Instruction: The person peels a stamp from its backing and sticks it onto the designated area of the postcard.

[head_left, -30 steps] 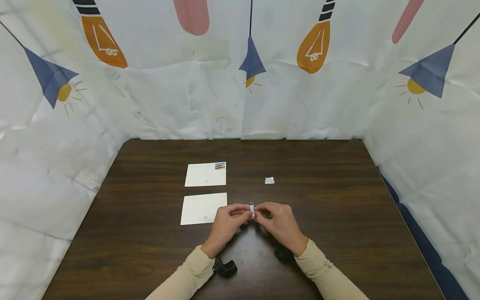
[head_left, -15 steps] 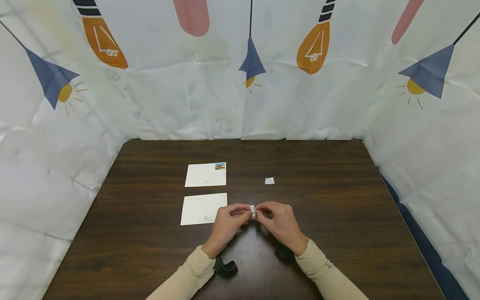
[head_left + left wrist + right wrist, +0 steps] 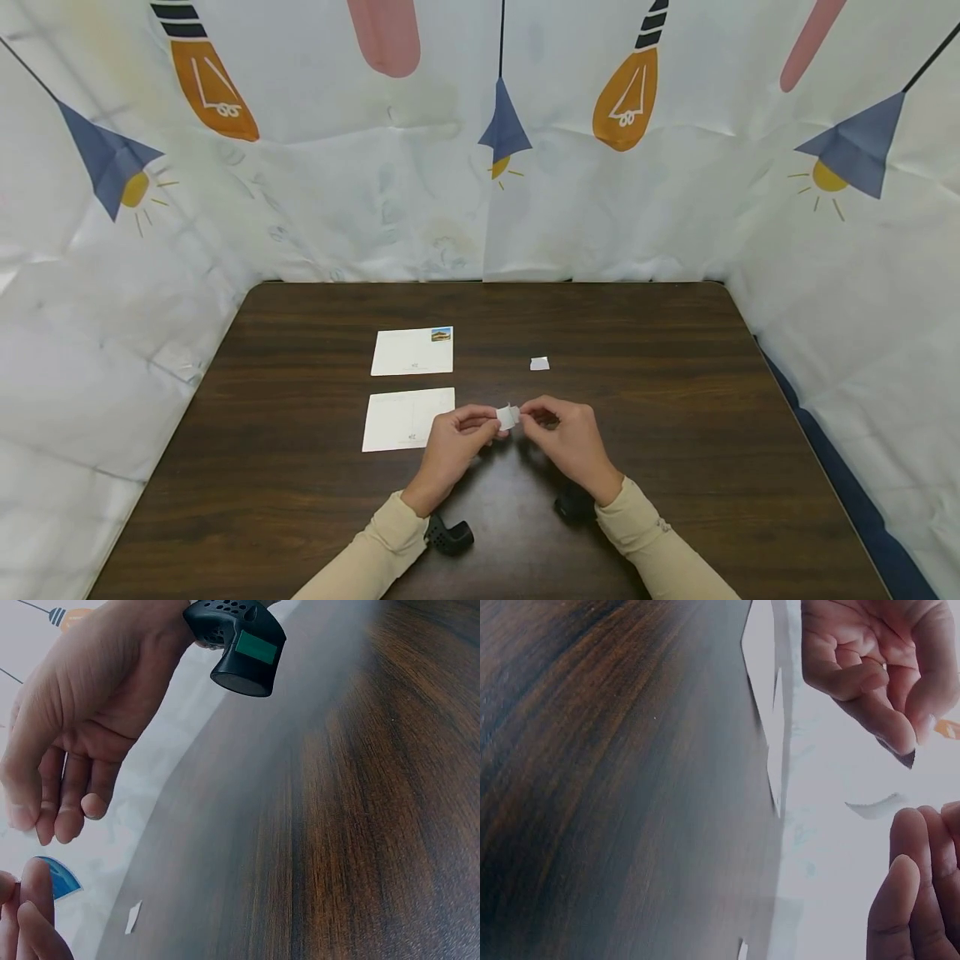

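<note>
A small stamp (image 3: 507, 417) with a toothed edge, its white side up, spans the gap between both hands in the head view. My left hand (image 3: 450, 454) pinches its left part between thumb and index finger. At its right edge, a curled bit is pinched by my right hand (image 3: 567, 442). In the right wrist view, a dark corner of the stamp (image 3: 907, 758) sticks out from the left hand (image 3: 881, 671), and a pale curled toothed edge shows above the right fingertips (image 3: 909, 825). From the left wrist view, the right hand (image 3: 82, 720) appears beyond the left fingertips (image 3: 37, 885).
Left of the hands lies a blank postcard (image 3: 401, 418), partly behind the left hand. Above it is a postcard with a coloured stamp (image 3: 411, 352). A small white paper piece (image 3: 539, 364) sits beyond the right hand on the brown table (image 3: 675, 375). Black wrist devices (image 3: 452, 538) hang near the tabletop.
The right hand has moved slightly right and away from the left. The stamp, narrow and folded before, now spreads wider between the fingertips. The left hand stays nearly still.
</note>
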{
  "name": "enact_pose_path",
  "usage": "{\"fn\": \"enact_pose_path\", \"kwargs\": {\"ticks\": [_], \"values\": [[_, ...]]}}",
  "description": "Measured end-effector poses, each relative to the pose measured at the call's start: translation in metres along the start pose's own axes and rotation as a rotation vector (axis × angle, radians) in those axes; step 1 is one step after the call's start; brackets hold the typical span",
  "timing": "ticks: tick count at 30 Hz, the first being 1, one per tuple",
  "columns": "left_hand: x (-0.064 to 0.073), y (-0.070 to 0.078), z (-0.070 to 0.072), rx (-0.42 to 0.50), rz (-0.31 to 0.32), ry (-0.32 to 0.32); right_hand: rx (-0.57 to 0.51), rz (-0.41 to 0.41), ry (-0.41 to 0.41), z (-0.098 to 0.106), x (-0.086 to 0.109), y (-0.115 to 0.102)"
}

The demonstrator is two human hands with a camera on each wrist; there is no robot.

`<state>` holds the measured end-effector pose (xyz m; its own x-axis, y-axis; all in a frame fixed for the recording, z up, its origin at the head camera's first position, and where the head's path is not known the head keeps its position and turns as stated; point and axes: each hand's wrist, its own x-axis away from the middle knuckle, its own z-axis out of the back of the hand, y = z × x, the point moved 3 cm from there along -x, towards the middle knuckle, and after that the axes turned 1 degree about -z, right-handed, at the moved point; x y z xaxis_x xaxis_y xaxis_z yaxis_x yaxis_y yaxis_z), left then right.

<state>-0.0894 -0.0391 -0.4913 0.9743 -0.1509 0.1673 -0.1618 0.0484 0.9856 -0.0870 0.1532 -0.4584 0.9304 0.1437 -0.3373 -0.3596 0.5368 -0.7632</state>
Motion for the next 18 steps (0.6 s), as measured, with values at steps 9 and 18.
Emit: {"fn": "enact_pose_path", "kwargs": {"ticks": [9,18], "values": [[0.000,0.000,0.001,0.018,0.013,0.006,-0.078,-0.090,0.035,0.008,-0.002,0.006],[-0.002,-0.001,0.003,0.016,0.019,0.026,-0.145,-0.184,0.044,0.014,-0.005,0.016]]}}
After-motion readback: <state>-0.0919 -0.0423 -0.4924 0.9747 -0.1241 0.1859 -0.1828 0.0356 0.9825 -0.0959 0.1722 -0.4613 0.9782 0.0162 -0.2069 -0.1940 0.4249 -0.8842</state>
